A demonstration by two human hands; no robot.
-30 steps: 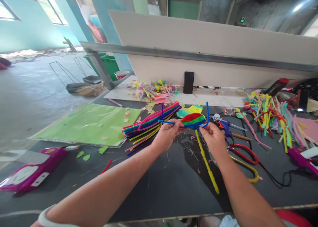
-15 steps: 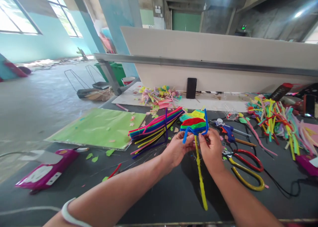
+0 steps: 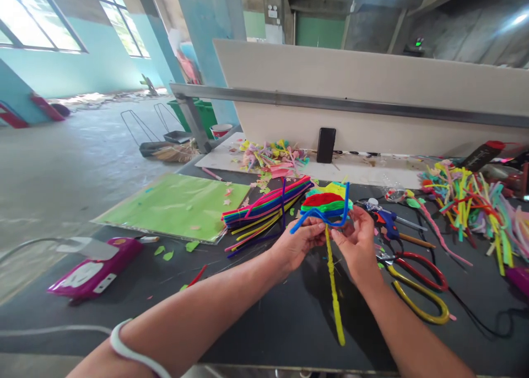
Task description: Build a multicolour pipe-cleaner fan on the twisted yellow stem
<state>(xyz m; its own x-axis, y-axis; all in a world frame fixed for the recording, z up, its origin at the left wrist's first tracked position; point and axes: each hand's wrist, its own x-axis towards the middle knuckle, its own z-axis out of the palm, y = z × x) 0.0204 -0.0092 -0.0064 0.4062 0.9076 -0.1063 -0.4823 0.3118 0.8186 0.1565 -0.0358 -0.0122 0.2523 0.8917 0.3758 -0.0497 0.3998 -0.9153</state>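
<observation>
Between my hands is a pipe-cleaner figure with red, green and yellow parts and a long yellow stem pointing down toward me. A blue pipe cleaner runs along its near edge, one end sticking up at the right, the other slanting out at the left. My left hand pinches the figure low on its left side, by the top of the stem. My right hand grips its lower right, fingers curled behind. A bundle of coloured pipe cleaners lies just beyond my left hand.
Scissors with red and yellow handles lie right of my hand, near a blue glue gun. Pipe-cleaner scraps pile at right. A green sheet and a purple device lie left. A phone stands at the back.
The view has shifted slightly, so the scene sits further right. The blue pipe cleaner's left end now slants out further left, and my right-hand fingers have moved up along the figure's right side.
</observation>
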